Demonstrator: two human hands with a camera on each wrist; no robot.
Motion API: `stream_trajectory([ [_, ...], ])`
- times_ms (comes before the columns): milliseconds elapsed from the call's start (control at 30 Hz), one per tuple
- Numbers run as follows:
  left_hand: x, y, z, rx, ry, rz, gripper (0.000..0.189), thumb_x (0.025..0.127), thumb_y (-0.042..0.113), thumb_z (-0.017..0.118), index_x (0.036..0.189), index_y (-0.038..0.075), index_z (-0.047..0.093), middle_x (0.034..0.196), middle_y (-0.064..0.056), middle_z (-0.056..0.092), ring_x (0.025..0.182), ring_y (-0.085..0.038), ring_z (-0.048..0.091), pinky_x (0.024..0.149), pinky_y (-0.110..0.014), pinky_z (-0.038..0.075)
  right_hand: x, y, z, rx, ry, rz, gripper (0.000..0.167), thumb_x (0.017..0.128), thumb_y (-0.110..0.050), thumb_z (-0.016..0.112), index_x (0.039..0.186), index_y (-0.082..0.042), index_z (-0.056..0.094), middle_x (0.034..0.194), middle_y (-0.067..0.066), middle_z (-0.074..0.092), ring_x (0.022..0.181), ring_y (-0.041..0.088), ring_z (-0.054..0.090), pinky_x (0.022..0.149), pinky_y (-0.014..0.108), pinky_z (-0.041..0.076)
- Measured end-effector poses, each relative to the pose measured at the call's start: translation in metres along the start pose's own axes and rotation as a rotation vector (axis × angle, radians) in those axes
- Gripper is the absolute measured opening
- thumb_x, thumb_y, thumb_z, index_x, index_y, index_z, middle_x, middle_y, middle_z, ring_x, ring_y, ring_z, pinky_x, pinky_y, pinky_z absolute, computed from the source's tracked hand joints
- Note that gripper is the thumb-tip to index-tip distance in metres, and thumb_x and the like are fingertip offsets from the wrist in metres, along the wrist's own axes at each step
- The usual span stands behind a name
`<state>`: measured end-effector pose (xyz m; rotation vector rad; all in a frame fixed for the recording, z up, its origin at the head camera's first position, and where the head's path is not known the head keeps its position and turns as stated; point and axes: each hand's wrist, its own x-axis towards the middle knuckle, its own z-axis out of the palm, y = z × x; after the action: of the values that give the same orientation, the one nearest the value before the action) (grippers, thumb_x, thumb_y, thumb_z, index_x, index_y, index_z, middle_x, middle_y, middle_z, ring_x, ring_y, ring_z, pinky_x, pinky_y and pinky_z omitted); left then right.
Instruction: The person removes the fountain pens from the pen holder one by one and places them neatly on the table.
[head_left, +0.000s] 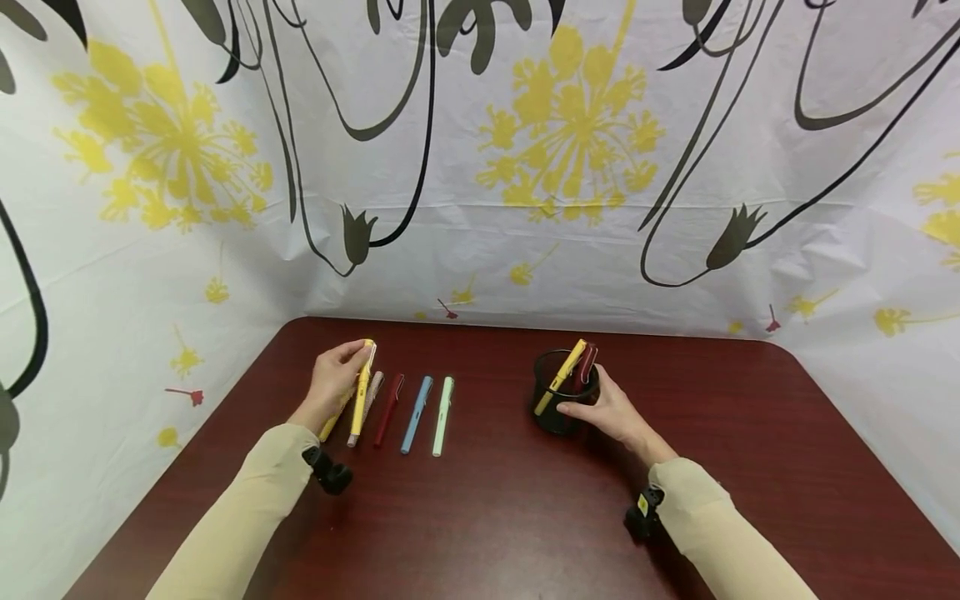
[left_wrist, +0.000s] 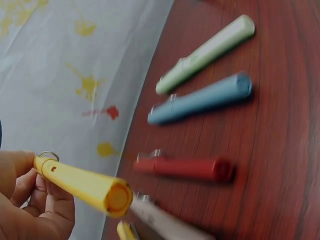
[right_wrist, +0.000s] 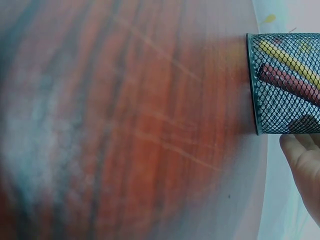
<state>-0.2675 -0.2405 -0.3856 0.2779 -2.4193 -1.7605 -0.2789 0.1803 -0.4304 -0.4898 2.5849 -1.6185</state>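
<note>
The yellow pen point(head_left: 362, 400) is pinched at its clip end by the left hand point(head_left: 332, 383), its long axis slanted back toward the person, near the red pen point(head_left: 388, 411). The cup point(head_left: 557, 424), well to its right, is gripped by the nearer right hand point(head_left: 613, 412).
</note>
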Motion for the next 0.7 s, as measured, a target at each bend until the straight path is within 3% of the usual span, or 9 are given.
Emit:
stream_trajectory([
  [167, 0.008, -0.007, -0.021, 0.173, 0.001, -0.003, 0.047, 0.098, 0.031, 0.05, 0.137, 0.005, 0.049, 0.137, -0.02, 0.049, 0.107, -0.027, 0.056, 0.077, -0.027, 0.049, 0.0, 0.001, 0.0, 0.011, 0.0, -0.006, 0.085, 0.08, -0.02, 0.076, 0.145, -0.006, 0.023, 0.137, 0.022, 0.043, 0.128, 0.035, 0.041, 0.102, 0.053, 0.035],
  [267, 0.011, -0.01, -0.031, 0.25, -0.011, 0.002, 0.047, 0.099, 0.031, 0.048, 0.138, 0.005, 0.047, 0.14, -0.02, 0.045, 0.117, -0.032, 0.049, 0.083, -0.034, 0.046, 0.0, 0.001, -0.001, 0.002, -0.003, -0.006, 0.085, 0.08, -0.021, 0.076, 0.145, -0.006, 0.023, 0.138, 0.022, 0.043, 0.128, 0.035, 0.04, 0.102, 0.054, 0.035],
  [533, 0.016, -0.022, -0.048, 0.353, -0.006, -0.008, 0.048, 0.099, 0.032, 0.047, 0.137, 0.003, 0.048, 0.133, -0.024, 0.05, 0.081, -0.018, 0.054, 0.061, -0.025, 0.045, 0.0, 0.001, -0.002, -0.011, 0.004, -0.014, 0.084, 0.08, -0.024, 0.076, 0.144, -0.005, 0.025, 0.136, 0.021, 0.044, 0.128, 0.035, 0.041, 0.102, 0.053, 0.034],
  [700, 0.017, -0.031, -0.054, 0.407, 0.03, 0.001, 0.046, 0.099, 0.029, 0.049, 0.134, 0.0, 0.051, 0.13, -0.026, 0.052, 0.09, -0.026, 0.059, 0.062, -0.024, 0.047, 0.001, 0.002, -0.001, -0.019, 0.003, -0.013, 0.085, 0.08, -0.025, 0.076, 0.144, -0.004, 0.025, 0.137, 0.022, 0.043, 0.129, 0.035, 0.039, 0.103, 0.054, 0.034],
])
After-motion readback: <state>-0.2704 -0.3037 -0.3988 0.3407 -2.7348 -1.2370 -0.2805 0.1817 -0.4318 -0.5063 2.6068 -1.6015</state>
